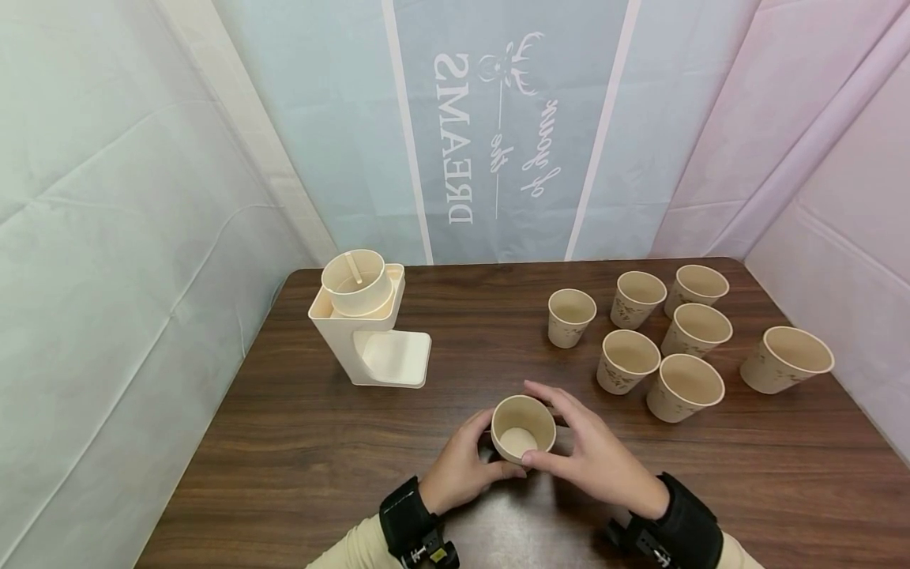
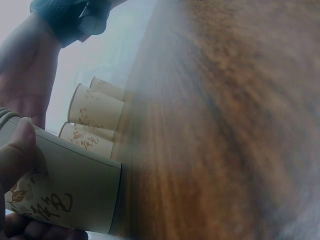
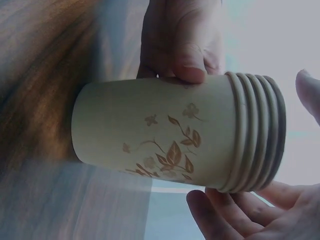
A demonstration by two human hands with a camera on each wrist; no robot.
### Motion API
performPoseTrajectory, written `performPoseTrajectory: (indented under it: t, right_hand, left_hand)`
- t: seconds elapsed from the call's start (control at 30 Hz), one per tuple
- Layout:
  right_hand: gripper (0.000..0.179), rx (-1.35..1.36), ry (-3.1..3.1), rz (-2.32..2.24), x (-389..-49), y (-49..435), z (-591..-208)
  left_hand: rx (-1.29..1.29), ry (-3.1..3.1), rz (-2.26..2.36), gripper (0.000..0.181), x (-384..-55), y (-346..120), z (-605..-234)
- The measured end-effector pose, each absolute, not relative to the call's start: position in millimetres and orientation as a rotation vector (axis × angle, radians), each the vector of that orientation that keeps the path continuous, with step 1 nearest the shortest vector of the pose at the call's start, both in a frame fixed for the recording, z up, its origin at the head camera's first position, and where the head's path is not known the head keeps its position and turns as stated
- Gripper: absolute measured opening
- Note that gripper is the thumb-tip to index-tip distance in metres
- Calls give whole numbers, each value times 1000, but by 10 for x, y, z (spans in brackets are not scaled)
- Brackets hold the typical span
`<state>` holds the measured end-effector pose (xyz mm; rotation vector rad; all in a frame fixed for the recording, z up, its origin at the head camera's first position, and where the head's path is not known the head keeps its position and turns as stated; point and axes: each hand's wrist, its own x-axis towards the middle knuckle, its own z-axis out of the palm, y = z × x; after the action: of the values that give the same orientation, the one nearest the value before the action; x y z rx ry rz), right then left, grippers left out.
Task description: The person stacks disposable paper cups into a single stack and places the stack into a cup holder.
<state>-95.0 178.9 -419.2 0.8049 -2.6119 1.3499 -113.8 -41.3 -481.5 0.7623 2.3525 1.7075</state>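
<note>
A stack of beige paper cups [image 1: 522,411], nested with several rims showing [image 3: 255,132], stands upright near the table's front middle. Brown leaves and lettering decorate its side [image 2: 75,185]. My left hand [image 1: 464,466] holds the stack from the left, its thumb [image 3: 190,62] against the wall. On the right, my right hand [image 1: 593,454] is spread around the rim. In the right wrist view its thumb [image 3: 311,95] stands off the rim, while its fingers [image 3: 235,212] lie by the rim's other side, partly hidden.
Several single paper cups [image 1: 628,359] stand upright at the right of the brown wooden table [image 1: 284,458]. A cream stand [image 1: 394,359] with a tray-like base is at the back left, holding a round container [image 1: 355,296] with a bar inside. Fabric curtains [image 1: 306,118] enclose the table.
</note>
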Motion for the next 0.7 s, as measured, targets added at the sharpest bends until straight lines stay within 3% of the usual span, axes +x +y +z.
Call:
performPoseTrajectory:
  t: [0.7]
  right_hand:
    - [82, 721, -2425, 1431, -982, 2147, -4044]
  left_hand:
    - [743, 2375, 1698, 75, -1133, -409, -4795]
